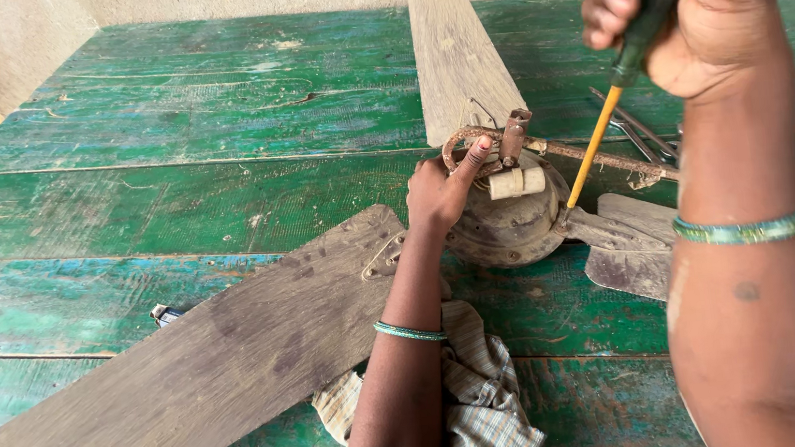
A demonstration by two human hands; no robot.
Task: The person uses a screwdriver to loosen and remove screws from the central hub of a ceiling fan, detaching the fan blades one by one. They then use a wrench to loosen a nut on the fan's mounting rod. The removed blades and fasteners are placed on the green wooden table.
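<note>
A rusted ceiling fan motor housing point(507, 226) lies on a worn green wooden table point(170, 177), its three dusty blades point(188, 370) spread flat around it. The left hand point(443, 190) rests on the housing's top, fingers curled loosely over it and the thumb pressed against a rusty bracket point(467, 139) beside a pale cylindrical capacitor point(517, 182). The right hand point(688, 11), above and to the right of the housing, is closed tight around the dark green handle of a screwdriver point(617, 86), whose yellow shaft slants down to the housing's right edge. A checked cloth point(483, 400) lies crumpled just in front of the housing.
</note>
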